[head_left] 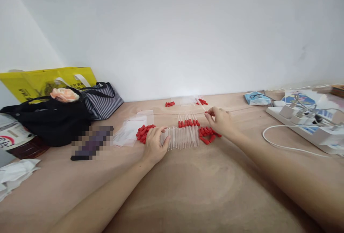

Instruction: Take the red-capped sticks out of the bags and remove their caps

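Observation:
Glass tubes (pixel 182 138) lie side by side in a dense row on the table. At the row's left end rests my left hand (pixel 156 145), thumb and fingers apart, touching or just beside the tubes. My right hand (pixel 221 120) pinches a dropper (pixel 202 104) by its red rubber bulb, the thin clear tube pointing up and to the left. Behind the row lie several droppers with red bulbs (pixel 189 122). Loose red bulbs (pixel 145 132) form a pile near my left hand, and another pile of bulbs (pixel 206 134) lies below my right hand.
More red bulbs (pixel 170 104) and tubes (pixel 187 100) lie near the wall. Clear plastic bags (pixel 131 129) and a blurred dark object (pixel 92 143) are left. Beyond them stand a black bag (pixel 59 125) and a striped bag (pixel 103 100). A power strip (pixel 303 125) with cables sits right.

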Motion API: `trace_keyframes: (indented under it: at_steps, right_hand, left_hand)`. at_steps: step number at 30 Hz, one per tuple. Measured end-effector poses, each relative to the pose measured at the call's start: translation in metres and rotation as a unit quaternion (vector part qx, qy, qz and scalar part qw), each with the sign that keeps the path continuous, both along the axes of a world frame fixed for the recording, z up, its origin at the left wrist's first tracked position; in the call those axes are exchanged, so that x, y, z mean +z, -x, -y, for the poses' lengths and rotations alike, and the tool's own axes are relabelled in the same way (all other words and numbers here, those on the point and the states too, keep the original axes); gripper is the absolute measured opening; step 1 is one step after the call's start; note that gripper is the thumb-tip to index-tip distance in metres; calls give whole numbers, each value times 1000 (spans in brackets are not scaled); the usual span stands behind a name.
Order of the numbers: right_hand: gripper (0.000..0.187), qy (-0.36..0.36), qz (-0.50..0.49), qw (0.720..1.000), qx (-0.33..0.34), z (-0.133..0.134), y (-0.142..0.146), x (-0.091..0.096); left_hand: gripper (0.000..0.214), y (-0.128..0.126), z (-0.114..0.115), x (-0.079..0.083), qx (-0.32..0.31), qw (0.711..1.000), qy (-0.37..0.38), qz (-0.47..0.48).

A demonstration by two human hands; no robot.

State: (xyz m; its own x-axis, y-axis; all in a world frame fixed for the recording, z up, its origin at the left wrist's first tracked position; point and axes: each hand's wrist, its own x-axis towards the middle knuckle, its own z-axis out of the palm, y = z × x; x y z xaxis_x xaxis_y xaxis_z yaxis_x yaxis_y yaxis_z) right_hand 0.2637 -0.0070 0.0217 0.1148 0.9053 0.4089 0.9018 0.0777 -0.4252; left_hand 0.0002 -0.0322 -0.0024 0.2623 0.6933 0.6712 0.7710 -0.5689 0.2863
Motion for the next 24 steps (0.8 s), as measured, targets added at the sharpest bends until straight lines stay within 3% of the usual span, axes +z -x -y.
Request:
trace_keyframes:
  at_steps: [2,5,8,11,14,19,24]
  right_hand:
    - [18,-111,41,989,85,23,5,-12]
    - [16,-179,79,965,174,49,15,-29]
    - [15,-206,94,945,238,59,24,-37]
    - [15,-222,83,933,271,60,32,-36]
    - [16,-225,77,924,299,60,38,-34]
    - [16,-214,74,921,318,60,41,-36]
    - [15,-210,87,924,309,60,41,-38]
  left_hand:
    - [44,0,1,-1,13,1000,-6,12]
    - [62,-2,5,1,14,999,-31,1]
    - [51,-4,10,3,-29,995,-69,-64]
    - [26,-9,15,3,-96,980,-118,-125]
    - [17,-15,17,1,-135,966,-152,-158]
    - [9,-22,19,-1,-139,956,-180,-185]
    - [15,-21,20,1,-128,951,-196,-200]
